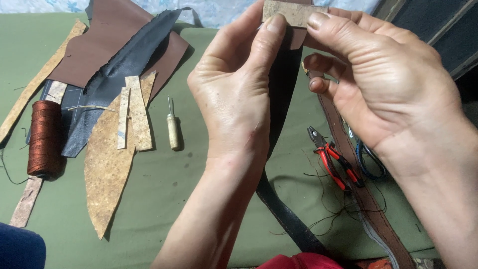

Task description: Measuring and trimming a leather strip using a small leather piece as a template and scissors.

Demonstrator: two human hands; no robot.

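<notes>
- Green cloth [164, 199] covers the work surface, with leather scraps lying on it.
- Brown leather sheet [107, 45] lies at the top left, and a dark blue leather piece [114, 79] lies over it.
- Left hand [234, 94] is raised above the cloth; its thumb and fingers pinch the left end of a small cork strip [294, 12].
- Right hand [383, 84] pinches the right end of the same strip.
- Dark strap [281, 99] hangs down between both hands.
- Mottled tan scrap [107, 169] lies at the left, near a spool of rust-brown thread [45, 137].
- Red-handled pliers [333, 159] rest beside a brown belt [348, 154].
- Small awl [173, 129] with a pale handle lies left of the left hand.
</notes>
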